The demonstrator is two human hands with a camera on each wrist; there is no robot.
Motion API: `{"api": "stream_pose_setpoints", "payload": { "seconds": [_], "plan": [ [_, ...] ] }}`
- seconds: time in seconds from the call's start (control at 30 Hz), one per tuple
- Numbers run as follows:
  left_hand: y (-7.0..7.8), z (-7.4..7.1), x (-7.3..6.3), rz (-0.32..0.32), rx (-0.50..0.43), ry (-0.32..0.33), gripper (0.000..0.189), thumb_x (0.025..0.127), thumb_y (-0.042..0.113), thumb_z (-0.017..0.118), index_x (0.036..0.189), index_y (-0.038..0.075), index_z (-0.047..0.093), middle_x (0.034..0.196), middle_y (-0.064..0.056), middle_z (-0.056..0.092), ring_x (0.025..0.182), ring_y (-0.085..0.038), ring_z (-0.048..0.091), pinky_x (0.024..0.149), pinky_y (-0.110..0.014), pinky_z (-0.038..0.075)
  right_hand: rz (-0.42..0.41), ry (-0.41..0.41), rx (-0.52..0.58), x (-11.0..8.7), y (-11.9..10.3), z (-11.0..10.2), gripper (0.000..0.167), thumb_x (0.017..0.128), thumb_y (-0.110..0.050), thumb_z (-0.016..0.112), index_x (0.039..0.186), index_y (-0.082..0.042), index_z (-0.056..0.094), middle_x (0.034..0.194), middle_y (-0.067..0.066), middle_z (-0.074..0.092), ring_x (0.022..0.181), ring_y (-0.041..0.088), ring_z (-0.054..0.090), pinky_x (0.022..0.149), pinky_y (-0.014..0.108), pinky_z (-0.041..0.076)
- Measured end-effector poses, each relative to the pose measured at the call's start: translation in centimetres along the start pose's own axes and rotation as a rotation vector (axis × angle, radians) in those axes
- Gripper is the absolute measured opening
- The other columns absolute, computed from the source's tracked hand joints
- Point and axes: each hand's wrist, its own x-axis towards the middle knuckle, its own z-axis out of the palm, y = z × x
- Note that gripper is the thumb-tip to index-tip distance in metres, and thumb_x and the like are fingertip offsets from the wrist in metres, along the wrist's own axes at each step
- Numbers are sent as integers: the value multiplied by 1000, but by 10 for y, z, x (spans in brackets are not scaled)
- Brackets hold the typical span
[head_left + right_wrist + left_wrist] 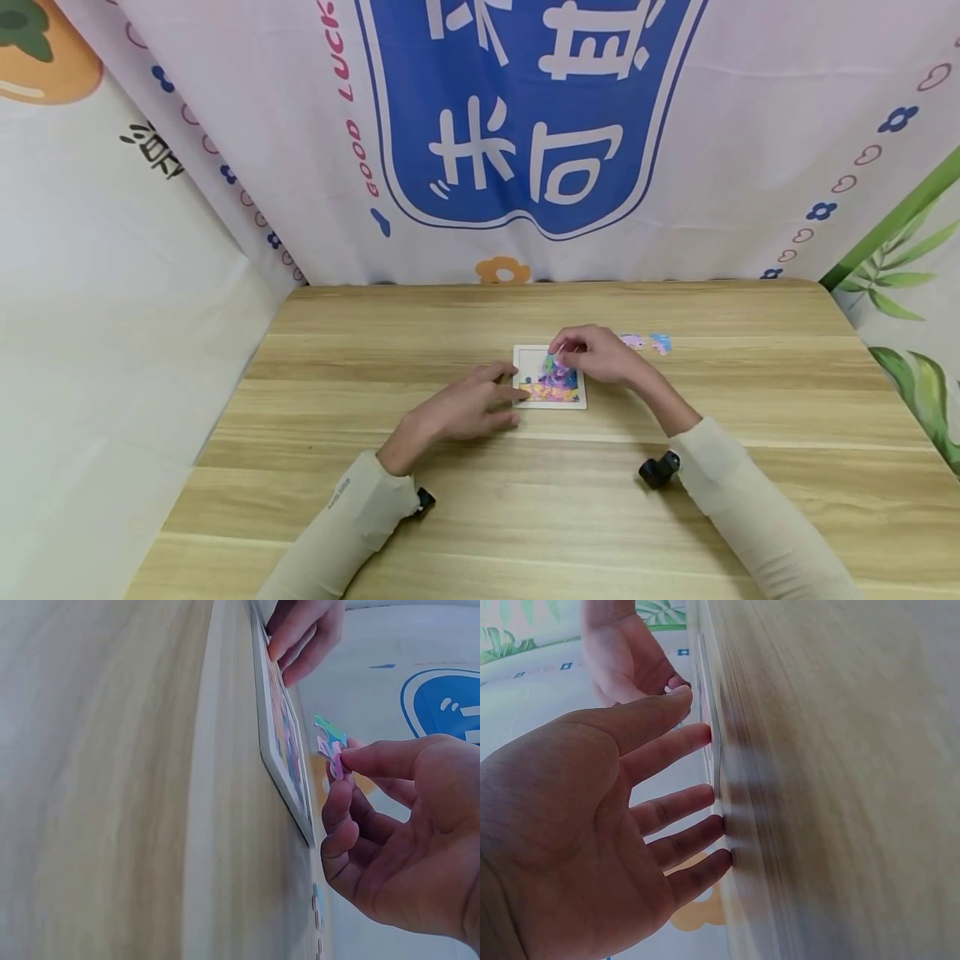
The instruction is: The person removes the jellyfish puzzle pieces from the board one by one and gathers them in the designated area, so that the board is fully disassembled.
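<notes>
A white-framed jigsaw puzzle [551,405] lies flat on the wooden table, its lower part filled with yellow, pink and blue picture pieces. Its upper left shows plain white. My left hand [471,403] rests at the left edge with fingers spread, fingertips on the frame and the table. In the left wrist view those fingers [676,808] are nearly straight. Over the puzzle's upper right, my right hand [596,354] pinches a puzzle piece [330,750], pink and green, between thumb and fingers. The piece is held tilted, above the board in the right wrist view.
Loose puzzle pieces [661,342] in pink and blue lie on the table [337,350] just right of my right hand. A printed curtain [720,208] hangs along the table's back edge. Small black cameras [660,470] sit at both wrists.
</notes>
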Motion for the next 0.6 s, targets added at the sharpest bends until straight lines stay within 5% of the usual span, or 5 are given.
{"api": "stream_pose_setpoints", "payload": {
  "seconds": [0.6],
  "plan": [
    [0,2,-1,-1,0,6,43,109,33,66,149,18,66,168,-17,44,158,-34,38,128,-52,38,53,47,-52,-17,23,-24,17,103,-8,65,115,-9,77,104,10,73,91,22,59,81,34,49]
  ]
}}
